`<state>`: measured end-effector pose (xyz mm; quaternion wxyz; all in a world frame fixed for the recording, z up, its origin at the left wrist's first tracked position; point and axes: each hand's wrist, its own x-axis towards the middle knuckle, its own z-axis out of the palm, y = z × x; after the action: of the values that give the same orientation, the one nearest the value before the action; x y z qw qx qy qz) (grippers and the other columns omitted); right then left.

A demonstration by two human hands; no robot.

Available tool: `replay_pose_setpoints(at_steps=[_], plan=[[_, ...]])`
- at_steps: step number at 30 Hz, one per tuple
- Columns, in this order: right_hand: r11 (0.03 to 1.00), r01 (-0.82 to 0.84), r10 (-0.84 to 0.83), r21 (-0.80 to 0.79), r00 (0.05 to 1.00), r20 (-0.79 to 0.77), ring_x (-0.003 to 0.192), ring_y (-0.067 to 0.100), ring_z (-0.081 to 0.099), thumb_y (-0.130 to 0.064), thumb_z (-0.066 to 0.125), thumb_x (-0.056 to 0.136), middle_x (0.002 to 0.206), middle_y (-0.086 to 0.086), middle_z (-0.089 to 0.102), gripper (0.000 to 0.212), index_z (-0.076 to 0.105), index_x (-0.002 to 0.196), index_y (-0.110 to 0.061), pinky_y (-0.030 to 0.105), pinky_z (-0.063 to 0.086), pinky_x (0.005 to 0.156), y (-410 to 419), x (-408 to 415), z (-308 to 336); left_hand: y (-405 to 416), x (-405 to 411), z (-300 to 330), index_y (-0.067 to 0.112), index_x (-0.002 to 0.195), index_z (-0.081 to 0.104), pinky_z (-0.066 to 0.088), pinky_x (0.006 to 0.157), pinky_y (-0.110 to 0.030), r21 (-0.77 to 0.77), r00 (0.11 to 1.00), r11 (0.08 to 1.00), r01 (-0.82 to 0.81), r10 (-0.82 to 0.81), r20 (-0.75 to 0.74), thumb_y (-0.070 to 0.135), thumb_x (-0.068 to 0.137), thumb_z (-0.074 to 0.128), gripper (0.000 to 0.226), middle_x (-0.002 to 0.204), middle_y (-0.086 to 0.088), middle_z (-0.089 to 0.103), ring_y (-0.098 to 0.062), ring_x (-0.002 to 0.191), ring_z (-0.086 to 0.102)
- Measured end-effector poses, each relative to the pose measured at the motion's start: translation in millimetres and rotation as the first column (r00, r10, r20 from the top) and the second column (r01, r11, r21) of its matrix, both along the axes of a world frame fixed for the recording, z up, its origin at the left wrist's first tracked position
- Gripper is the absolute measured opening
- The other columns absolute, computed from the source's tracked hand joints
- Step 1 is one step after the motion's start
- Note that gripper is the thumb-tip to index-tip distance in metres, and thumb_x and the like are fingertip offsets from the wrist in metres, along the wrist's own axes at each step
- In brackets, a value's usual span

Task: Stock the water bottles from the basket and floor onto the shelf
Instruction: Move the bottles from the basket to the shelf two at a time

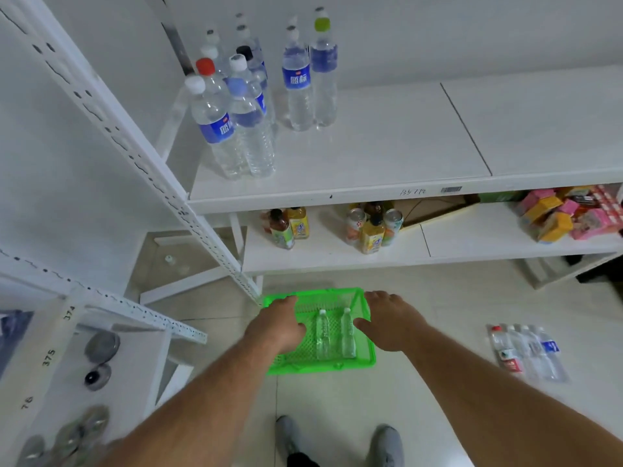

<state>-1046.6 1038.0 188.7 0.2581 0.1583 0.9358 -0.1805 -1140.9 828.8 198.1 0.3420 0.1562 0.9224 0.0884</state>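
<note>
Both hands are reaching down over a green basket [365, 360] sitting on the floor [421, 332]: the left hand [278, 326] and the right hand [391, 320] are hanging on either side with fingers relaxed and spread, grasping nothing. Two clear bottles [333, 333] are lying side by side in the basket between the hands, while a wrapped pack [527, 352] is lying on the floor well apart to the right. Other bottles [249, 106] are standing upright at the left end of the shelf [387, 156].
</note>
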Motion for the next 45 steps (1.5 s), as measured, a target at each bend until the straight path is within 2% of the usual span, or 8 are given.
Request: replay_pose_setpoints(at_steps=[12,24,30,32,35,38,42,45], plan=[[0.992,0.122,-0.115,-0.019,0.972,0.203,0.134,0.031,0.042,-0.054,0.048,0.096,0.147,0.011,0.045,0.067,0.035,0.147,-0.012,0.039,0.038,0.108,-22,-48,-153,-31,-68,-178,0.025,0.154,0.025,0.042,0.106,-0.036,-0.012,0.988,0.999,-0.040,0.041,0.151,0.041,0.089,0.058,0.074,0.153,-0.009,0.039,-0.028,0.134,0.047],[0.912,0.405,-0.380,-0.067,0.894,0.237,0.123,0.035,0.055,-0.040,0.053,0.097,0.134,0.023,0.057,0.055,0.045,0.139,-0.003,0.033,0.045,0.095,-1,-111,-526,-12,-74,-535,0.012,0.141,0.044,0.046,0.097,-0.032,0.033,0.937,0.959,-0.283,0.268,0.225,0.036,0.084,0.070,0.067,0.136,-0.015,0.058,-0.029,0.121,0.058],[0.860,0.507,-0.483,-0.050,0.843,0.236,0.123,0.033,0.055,-0.032,0.053,0.095,0.137,0.023,0.053,0.052,0.044,0.137,-0.001,0.026,0.042,0.084,5,-136,-668,7,-71,-682,0.012,0.141,0.044,0.052,0.072,-0.024,0.038,0.907,0.930,-0.365,0.346,0.242,0.039,0.081,0.073,0.072,0.124,-0.012,0.064,-0.023,0.090,0.068],[0.843,0.538,-0.517,-0.028,0.823,0.235,0.121,0.033,0.055,-0.028,0.053,0.094,0.135,0.021,0.053,0.048,0.044,0.133,-0.001,0.024,0.037,0.078,8,-142,-698,17,-71,-715,0.014,0.142,0.043,0.048,0.059,-0.018,0.052,0.896,0.918,-0.392,0.369,0.248,0.041,0.081,0.073,0.074,0.118,-0.007,0.065,-0.016,0.077,0.066],[0.820,0.572,-0.562,0.008,0.802,0.201,0.123,0.034,0.054,-0.024,0.055,0.093,0.136,0.018,0.051,0.051,0.039,0.136,-0.003,0.029,0.043,0.087,7,-147,-733,33,-71,-754,0.014,0.143,0.041,0.044,0.063,-0.020,0.063,0.880,0.904,-0.424,0.394,0.264,0.047,0.079,0.074,0.079,0.133,-0.009,0.060,-0.016,0.080,0.065],[0.773,0.632,-0.632,0.057,0.759,0.154,0.122,0.035,0.054,-0.019,0.057,0.088,0.133,0.016,0.052,0.050,0.042,0.133,-0.006,0.036,0.046,0.094,1,-149,-751,46,-68,-777,0.013,0.136,0.043,0.038,0.058,-0.021,0.050,0.878,0.906,-0.419,0.391,0.275,0.052,0.076,0.075,0.078,0.131,-0.008,0.059,-0.018,0.085,0.061],[0.760,0.638,-0.646,0.125,0.763,0.034,0.119,0.035,0.053,-0.014,0.058,0.086,0.129,0.016,0.053,0.044,0.047,0.127,-0.006,0.038,0.045,0.096,-1,-149,-759,54,-65,-793,0.015,0.127,0.046,0.054,0.082,-0.036,0.015,0.855,0.904,-0.427,0.398,0.333,0.057,0.066,0.082,0.083,0.126,-0.007,0.059,-0.028,0.105,0.064],[0.786,0.617,-0.616,0.023,0.787,-0.036,0.116,0.035,0.056,-0.014,0.057,0.089,0.129,0.015,0.053,0.043,0.048,0.130,-0.006,0.039,0.047,0.094,0,-150,-761,48,-68,-797,0.013,0.130,0.040,0.048,0.076,-0.030,-0.076,0.874,0.920,-0.384,0.389,0.292,0.055,0.064,0.084,0.090,0.131,-0.011,0.055,-0.030,0.109,0.062]])
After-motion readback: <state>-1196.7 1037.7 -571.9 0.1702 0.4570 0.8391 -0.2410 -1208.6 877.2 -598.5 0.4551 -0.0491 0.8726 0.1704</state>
